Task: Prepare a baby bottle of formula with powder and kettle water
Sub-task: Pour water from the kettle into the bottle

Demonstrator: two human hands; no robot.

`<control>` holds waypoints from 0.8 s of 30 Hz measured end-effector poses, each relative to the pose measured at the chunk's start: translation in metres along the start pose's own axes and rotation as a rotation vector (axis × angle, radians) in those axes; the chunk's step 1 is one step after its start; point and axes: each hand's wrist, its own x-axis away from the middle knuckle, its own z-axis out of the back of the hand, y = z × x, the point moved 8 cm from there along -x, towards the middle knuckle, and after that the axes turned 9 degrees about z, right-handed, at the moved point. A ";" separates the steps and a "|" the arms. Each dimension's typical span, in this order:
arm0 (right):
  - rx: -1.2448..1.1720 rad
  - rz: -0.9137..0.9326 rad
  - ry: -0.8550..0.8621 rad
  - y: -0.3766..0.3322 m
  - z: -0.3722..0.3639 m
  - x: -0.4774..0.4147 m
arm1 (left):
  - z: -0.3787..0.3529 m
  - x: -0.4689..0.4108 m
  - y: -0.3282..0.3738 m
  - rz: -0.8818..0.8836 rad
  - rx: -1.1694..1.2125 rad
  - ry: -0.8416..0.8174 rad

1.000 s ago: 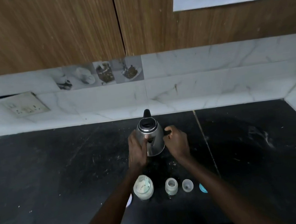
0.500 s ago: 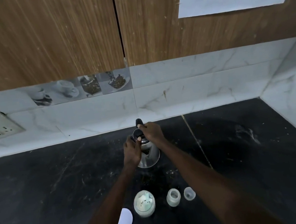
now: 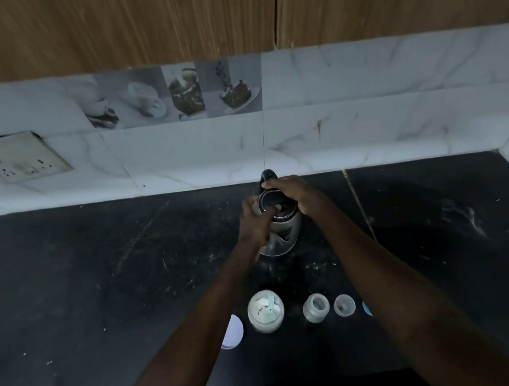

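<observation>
Now, right hand [image 3: 299, 194] gripping kettle [image 3: 285, 241] handle, left hand [image 3: 255, 225] clasping its lid rim.

Open counter [image 3: 98, 294] flanks the kettle [image 3: 280, 238]; jar [image 3: 265, 311], bottle [image 3: 315, 308] and cap [image 3: 344, 305] line its near side.

We view a kitchen. A kettle [image 3: 285, 237] on a dark stone desk [image 3: 98, 294], coffee-picture wall tiles [image 3: 150, 99] and wooden cabinets [image 3: 95, 26] show it.

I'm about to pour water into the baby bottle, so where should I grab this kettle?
Take the black handle at the kettle's far side, by the wall, reaching over the top with the right hand. Its round steel body offers no grip.
</observation>
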 end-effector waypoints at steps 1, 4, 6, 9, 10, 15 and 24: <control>-0.038 0.015 -0.013 0.001 0.001 0.009 | -0.004 -0.002 -0.005 0.005 0.021 -0.023; -0.105 0.084 -0.022 0.008 0.003 0.035 | -0.014 -0.008 -0.023 0.003 0.058 -0.069; -0.113 0.136 0.009 0.013 0.009 0.051 | -0.016 0.015 -0.022 0.001 0.050 -0.066; -0.137 0.204 0.053 0.023 0.020 0.072 | -0.022 0.042 -0.020 -0.091 0.008 -0.037; -0.150 0.216 0.069 0.026 0.024 0.079 | -0.025 0.048 -0.019 -0.136 -0.015 -0.022; -0.140 0.284 0.120 0.031 0.035 0.102 | -0.033 0.066 -0.025 -0.251 -0.029 0.013; -0.029 0.436 0.188 0.023 0.051 0.138 | -0.038 0.119 -0.023 -0.375 0.008 0.003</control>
